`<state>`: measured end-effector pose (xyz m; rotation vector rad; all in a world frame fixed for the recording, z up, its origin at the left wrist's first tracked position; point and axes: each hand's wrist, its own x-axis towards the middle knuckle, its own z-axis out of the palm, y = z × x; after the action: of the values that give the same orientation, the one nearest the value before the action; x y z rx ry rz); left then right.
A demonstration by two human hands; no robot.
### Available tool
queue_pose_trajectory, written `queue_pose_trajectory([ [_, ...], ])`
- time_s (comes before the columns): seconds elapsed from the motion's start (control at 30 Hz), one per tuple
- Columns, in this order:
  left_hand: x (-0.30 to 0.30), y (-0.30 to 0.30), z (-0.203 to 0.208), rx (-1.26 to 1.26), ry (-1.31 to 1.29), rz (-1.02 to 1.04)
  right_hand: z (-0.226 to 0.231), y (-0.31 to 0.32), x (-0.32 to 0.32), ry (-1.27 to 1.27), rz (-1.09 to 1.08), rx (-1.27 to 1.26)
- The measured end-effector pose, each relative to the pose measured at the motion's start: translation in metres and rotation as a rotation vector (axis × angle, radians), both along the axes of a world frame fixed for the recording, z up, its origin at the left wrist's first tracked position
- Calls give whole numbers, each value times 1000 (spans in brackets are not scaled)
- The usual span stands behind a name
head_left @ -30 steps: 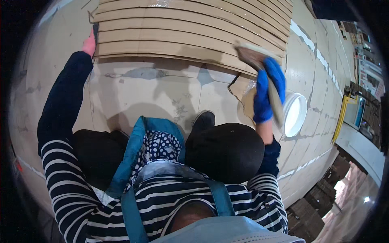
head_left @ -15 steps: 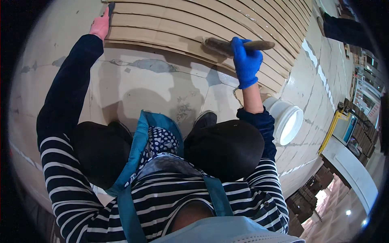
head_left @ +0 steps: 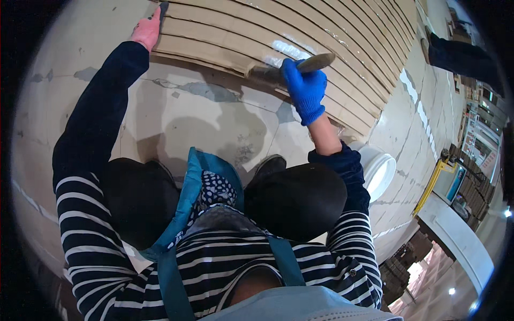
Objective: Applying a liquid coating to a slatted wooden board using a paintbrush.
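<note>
My right hand (head_left: 306, 88), in a blue knitted glove, is closed around the handle of a brush (head_left: 322, 61). The brush's wide dark head points left and lies low over the near edge of several overlapping cardboard sheets (head_left: 209, 33). Just beyond the brush, a glossy white wet streak (head_left: 289, 49) shows on the cardboard. At the far left, my left hand (head_left: 148, 29) wears a pink glove with dark fingertips. It lies against the left edge of the sheets with a finger stretched along them; its other fingers are partly hidden.
Right of my right forearm stands a white bucket (head_left: 381, 174) with something white inside. Another person's dark-clothed leg (head_left: 460, 59) shows at the upper right. A yellow-framed piece of equipment (head_left: 428, 195) and brown stacks (head_left: 478, 197) stand farther right. The pale floor is cracked.
My right hand has drawn the brush left and slightly nearer to me across the cardboard. The white wet streak is now plainly visible. My left hand stays at the edge.
</note>
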<state>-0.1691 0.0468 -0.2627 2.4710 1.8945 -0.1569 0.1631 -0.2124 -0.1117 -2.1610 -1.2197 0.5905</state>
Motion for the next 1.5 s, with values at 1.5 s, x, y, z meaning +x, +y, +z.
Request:
queue_pose_trajectory([
  [1.5, 30, -30, 62, -342, -286, 238, 26, 62, -51, -68, 452, 237],
])
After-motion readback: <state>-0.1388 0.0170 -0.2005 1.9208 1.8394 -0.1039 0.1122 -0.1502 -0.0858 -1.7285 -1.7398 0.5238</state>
